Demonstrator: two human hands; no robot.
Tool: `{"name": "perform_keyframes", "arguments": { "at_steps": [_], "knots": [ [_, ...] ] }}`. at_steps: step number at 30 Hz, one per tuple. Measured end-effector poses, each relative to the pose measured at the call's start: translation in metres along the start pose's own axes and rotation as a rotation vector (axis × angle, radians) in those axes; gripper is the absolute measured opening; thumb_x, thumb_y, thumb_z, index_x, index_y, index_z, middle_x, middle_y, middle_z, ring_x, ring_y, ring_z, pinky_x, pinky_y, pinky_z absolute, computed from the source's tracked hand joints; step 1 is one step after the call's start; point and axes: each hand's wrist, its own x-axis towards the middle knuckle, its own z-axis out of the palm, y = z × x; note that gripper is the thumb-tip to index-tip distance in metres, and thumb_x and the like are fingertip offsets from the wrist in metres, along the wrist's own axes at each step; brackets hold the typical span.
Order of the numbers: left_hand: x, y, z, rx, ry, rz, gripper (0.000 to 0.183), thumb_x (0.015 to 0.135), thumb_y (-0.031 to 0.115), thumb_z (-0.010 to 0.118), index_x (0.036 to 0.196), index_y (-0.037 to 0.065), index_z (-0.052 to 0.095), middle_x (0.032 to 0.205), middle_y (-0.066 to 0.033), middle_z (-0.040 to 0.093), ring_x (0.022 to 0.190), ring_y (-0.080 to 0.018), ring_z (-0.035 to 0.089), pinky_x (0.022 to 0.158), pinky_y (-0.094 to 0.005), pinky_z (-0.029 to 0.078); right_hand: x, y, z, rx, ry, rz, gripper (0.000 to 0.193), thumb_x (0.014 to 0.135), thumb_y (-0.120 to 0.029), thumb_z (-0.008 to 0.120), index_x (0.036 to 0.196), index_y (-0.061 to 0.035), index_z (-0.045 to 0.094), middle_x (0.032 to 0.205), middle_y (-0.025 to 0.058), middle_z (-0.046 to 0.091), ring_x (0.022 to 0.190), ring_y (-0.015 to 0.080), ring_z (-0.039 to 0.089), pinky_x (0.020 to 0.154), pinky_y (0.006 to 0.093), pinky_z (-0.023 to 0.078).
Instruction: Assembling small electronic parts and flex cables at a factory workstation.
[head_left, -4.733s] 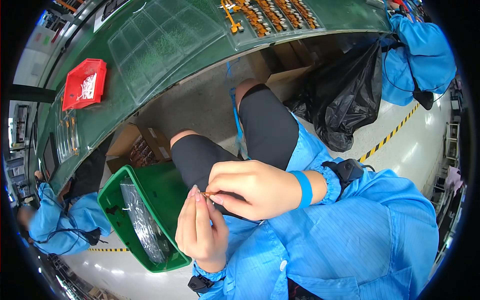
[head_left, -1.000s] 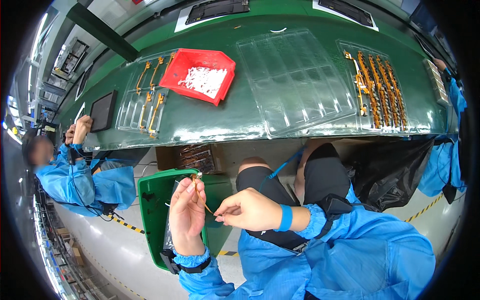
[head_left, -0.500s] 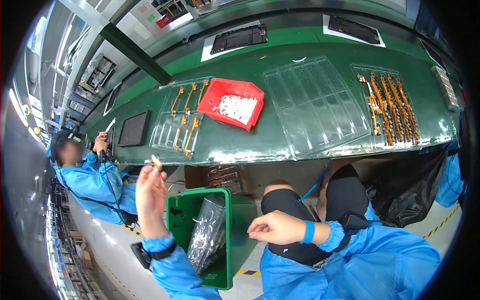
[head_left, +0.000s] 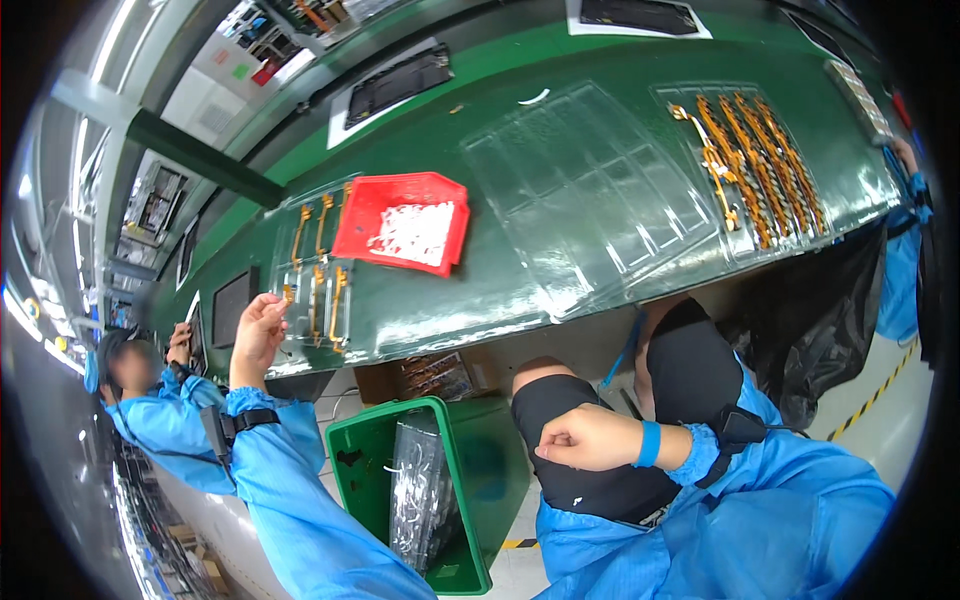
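My left hand [head_left: 259, 335] is raised at the bench's near edge, thumb and fingers pinched on a small orange flex cable [head_left: 288, 293]. Right beside it is a clear plastic tray [head_left: 345, 318] holding several orange flex cables [head_left: 318, 300]. Over my lap, my right hand [head_left: 590, 437] is closed loosely, fingers curled, with nothing visible in it. A red bin [head_left: 350, 232] of small white pieces [head_left: 415, 233] overlaps the clear tray's edge. Another compartmented clear tray [head_left: 590, 190] lies mid-bench. To its right, a clear tray holds dense rows of orange-brown flex cables [head_left: 760, 170].
Below the bench [head_left: 480, 300] stands a green bin [head_left: 440, 415] with clear plastic trays inside, near a cardboard box [head_left: 380, 385]. A black tray [head_left: 234, 305] lies left. Dark panels on white sheets line the back. A co-worker [head_left: 165, 420] sits at left; another person's arm [head_left: 903, 230] shows right.
My left hand has moved up and left, from above the green bin to beside the clear tray, still pinching the cable. The view has shifted; my right hand stays over my lap.
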Motion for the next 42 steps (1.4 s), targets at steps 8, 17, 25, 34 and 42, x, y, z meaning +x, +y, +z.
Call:
{"name": "perform_keyframes", "arguments": {
  "at_steps": [8,17,25,34,42],
  "knots": [
    [0.032,-0.004,0.009,0.192,0.05,-0.012,0.011,0.089,0.008,0.065,0.093,0.012,0.056,0.08,0.0038,0.065,0.062,-0.0061,0.058,0.049,-0.0183,0.039,-0.005,0.017,-0.01,0.013,0.04,0.039,0.024,0.09,-0.025,0.06,0.081,-0.003,0.067,0.06,0.0116,0.062,0.055,0.0268,0.061,0.053,0.038,0.044],
    [0.036,-0.017,0.019,0.436,0.193,0.206,0.008,0.087,0.007,0.068,0.091,0.007,0.061,0.081,0.0013,0.067,0.068,-0.0031,0.057,0.052,-0.0174,0.036,-0.002,0.022,-0.021,0.069,0.017,0.051,0.025,0.09,-0.025,0.06,0.079,-0.0025,0.066,0.06,0.0116,0.061,0.055,0.0265,0.06,0.053,0.0378,0.044],
    [0.046,-0.022,0.002,0.554,0.234,0.388,0.007,0.087,0.008,0.067,0.09,0.002,0.064,0.078,0.0006,0.064,0.069,-0.0051,0.056,0.056,-0.0197,0.039,-0.004,0.027,-0.024,0.109,0.011,0.063,0.025,0.089,-0.024,0.06,0.077,-0.0026,0.066,0.061,0.0122,0.062,0.055,0.0268,0.06,0.053,0.0381,0.043],
    [-0.098,0.081,0.12,0.322,0.707,0.872,0.022,0.099,0.023,0.053,0.1,0.003,0.06,0.083,-0.0002,0.055,0.075,-0.0069,0.048,0.067,-0.0222,0.039,-0.048,0.001,-0.061,0.15,0.126,-0.089,0.02,0.092,-0.02,0.06,0.085,-0.0015,0.062,0.061,0.0108,0.059,0.052,0.0211,0.055,0.052,0.0351,0.042],
    [-0.185,0.061,0.406,0.315,-0.097,0.841,0.013,0.091,0.009,0.059,0.095,-0.004,0.061,0.081,-0.0099,0.063,0.072,-0.0169,0.062,0.072,-0.0291,0.05,-0.155,-0.036,-0.171,-0.482,1.11,-0.411,0.005,0.083,-0.009,0.063,0.084,-0.0039,0.064,0.075,0.0101,0.062,0.072,0.0276,0.062,0.068,0.0365,0.05]
  ]
}}
